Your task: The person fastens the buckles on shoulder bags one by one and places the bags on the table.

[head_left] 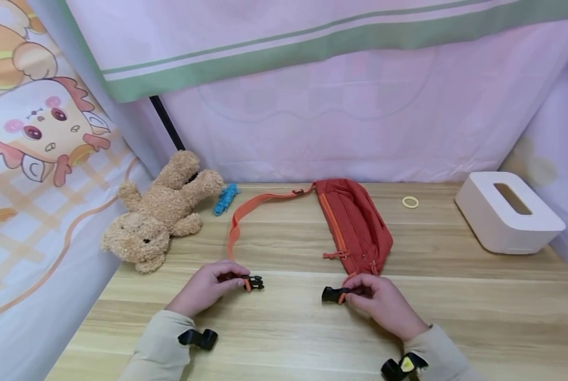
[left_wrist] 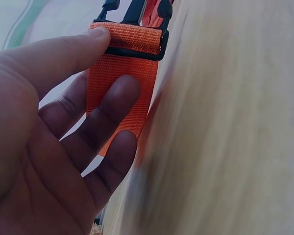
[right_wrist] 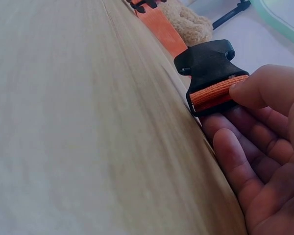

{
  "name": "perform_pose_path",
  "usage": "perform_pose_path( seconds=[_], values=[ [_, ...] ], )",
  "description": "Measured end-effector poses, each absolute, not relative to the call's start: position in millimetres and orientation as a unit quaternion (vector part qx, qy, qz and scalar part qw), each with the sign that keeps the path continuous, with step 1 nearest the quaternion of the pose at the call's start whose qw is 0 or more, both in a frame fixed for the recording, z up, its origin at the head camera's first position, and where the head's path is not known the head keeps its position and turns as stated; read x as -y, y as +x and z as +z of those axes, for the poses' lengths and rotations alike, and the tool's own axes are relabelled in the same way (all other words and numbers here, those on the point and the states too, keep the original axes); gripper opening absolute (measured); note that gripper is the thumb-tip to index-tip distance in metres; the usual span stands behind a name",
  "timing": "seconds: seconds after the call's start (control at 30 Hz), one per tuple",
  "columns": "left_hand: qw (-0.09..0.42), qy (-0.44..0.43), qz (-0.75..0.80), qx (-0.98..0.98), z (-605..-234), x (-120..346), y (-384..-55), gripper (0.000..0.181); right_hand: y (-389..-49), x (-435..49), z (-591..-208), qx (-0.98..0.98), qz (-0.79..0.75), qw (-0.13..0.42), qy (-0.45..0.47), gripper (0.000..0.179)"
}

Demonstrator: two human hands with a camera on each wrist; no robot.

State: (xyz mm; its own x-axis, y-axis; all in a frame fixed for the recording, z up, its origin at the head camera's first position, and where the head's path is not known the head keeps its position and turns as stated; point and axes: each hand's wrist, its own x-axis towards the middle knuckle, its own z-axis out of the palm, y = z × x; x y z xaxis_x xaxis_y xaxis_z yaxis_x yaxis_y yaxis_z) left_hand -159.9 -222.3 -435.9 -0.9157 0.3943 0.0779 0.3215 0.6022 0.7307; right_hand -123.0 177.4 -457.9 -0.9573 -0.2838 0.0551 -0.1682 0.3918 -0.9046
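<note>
A red waist bag point(head_left: 355, 225) with an orange zip lies on the wooden table, its orange strap point(head_left: 252, 203) curving off to the left. At the strap's end my left hand point(head_left: 212, 286) pinches the black pronged buckle half point(head_left: 255, 282), thumb on the webbing where it loops through the buckle point(left_wrist: 132, 36). My right hand point(head_left: 381, 301) pinches the black socket buckle half point(head_left: 332, 295) at the bag's near end, with the thumb on its orange webbing point(right_wrist: 218, 90). The two buckle halves face each other, apart, low over the table.
On the left lies a brown teddy bear point(head_left: 164, 211), with a small blue bundle point(head_left: 225, 199) beside it. A pale yellow ring point(head_left: 409, 202) lies right of the bag. At the far right stands a white tissue box point(head_left: 507, 217). Curtains point(head_left: 312, 121) hang behind the table.
</note>
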Motion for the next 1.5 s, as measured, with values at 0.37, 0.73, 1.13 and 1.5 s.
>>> perform_pose_path(
  seconds=[0.37,0.73,1.13,1.5],
  values=[
    [0.062,0.195,0.408,-0.89,-435.9,219.1,-159.8,0.021,-123.6,-176.5,-459.1,-0.835,-0.532,0.053,-0.133,0.012],
    [0.072,0.2,0.408,-0.888,-433.0,209.4,-158.2,0.022,-121.7,-177.6,-458.1,-0.834,-0.535,0.054,-0.128,0.012],
    [0.083,0.193,0.42,-0.883,-433.7,204.5,-156.9,0.019,-122.4,-177.2,-459.2,-0.832,-0.536,0.055,-0.134,0.011],
    [0.091,0.189,0.442,-0.872,-432.2,198.5,-155.6,0.018,-123.6,-178.1,-461.2,-0.825,-0.545,0.053,-0.138,0.012]
  ],
)
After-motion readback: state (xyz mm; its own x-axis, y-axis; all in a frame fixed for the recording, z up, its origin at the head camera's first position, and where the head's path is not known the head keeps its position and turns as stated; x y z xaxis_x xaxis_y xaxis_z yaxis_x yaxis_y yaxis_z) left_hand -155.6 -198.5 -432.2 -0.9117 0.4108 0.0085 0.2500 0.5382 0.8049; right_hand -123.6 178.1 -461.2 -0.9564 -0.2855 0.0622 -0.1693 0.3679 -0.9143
